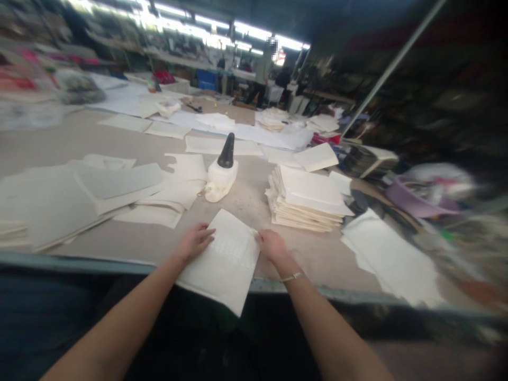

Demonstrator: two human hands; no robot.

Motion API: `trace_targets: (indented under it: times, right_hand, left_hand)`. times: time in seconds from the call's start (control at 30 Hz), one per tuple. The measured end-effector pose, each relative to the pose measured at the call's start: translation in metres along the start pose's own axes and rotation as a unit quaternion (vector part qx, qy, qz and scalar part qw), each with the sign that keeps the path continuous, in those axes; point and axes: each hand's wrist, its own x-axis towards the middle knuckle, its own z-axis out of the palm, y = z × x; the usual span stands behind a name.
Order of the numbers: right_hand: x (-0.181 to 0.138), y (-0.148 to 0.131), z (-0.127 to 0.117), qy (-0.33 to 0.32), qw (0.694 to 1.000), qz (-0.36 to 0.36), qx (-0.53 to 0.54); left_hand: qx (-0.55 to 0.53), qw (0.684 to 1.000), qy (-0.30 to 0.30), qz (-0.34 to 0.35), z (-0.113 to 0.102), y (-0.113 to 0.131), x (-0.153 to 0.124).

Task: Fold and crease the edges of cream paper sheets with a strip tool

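Both of my hands hold a cream sheet-like panel [224,259] with a faint raised pattern across it. Its near end hangs over the table's front edge. My left hand [194,242] is closed on the panel's left edge, fingertips over its top face. On the opposite edge, my right hand [272,244] pinches the panel near its far right corner. Just beyond the panel stands a white bottle [223,174] with a black cone-shaped top, yellowish residue around its base. A thick stack of cream panels [309,198] lies to the right of my right hand.
Large pale sheets [79,196] overlap on the left of the table. More white sheets [391,256] lie at the right, near a purple basin [420,196]. A slanted pole [391,71] rises behind the stack. A person [262,69] stands far back.
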Motion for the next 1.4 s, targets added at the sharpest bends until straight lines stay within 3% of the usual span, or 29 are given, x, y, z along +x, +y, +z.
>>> trace_targets:
  times: [0.2,0.4,0.93,1.1,1.3,1.4]
  right_hand:
    - [0.010,-0.004,0.000,-0.046,0.997,-0.013,-0.065]
    - [0.000,-0.011,-0.007,-0.072,0.991,-0.036,-0.105]
    - [-0.094,-0.059,0.002,-0.080,0.984,-0.129,-0.094]
    - [-0.113,-0.074,0.005,-0.085,0.985,-0.135,-0.072]
    - [-0.150,-0.091,0.026,-0.164,0.966,-0.198,0.018]
    - [-0.157,-0.076,0.025,-0.110,0.966,-0.204,0.114]
  left_hand:
    - [-0.010,1.000,0.003,0.004,0.001,0.003,-0.002]
    - [-0.016,1.000,0.013,0.005,0.005,0.000,-0.001]
    - [-0.045,0.999,0.014,-0.017,0.005,0.000,0.001]
    - [-0.076,0.996,0.011,-0.038,0.002,0.005,0.001]
    - [-0.133,0.986,0.024,-0.102,-0.007,0.012,0.005]
    - [-0.162,0.973,0.054,-0.159,-0.012,0.017,0.006]
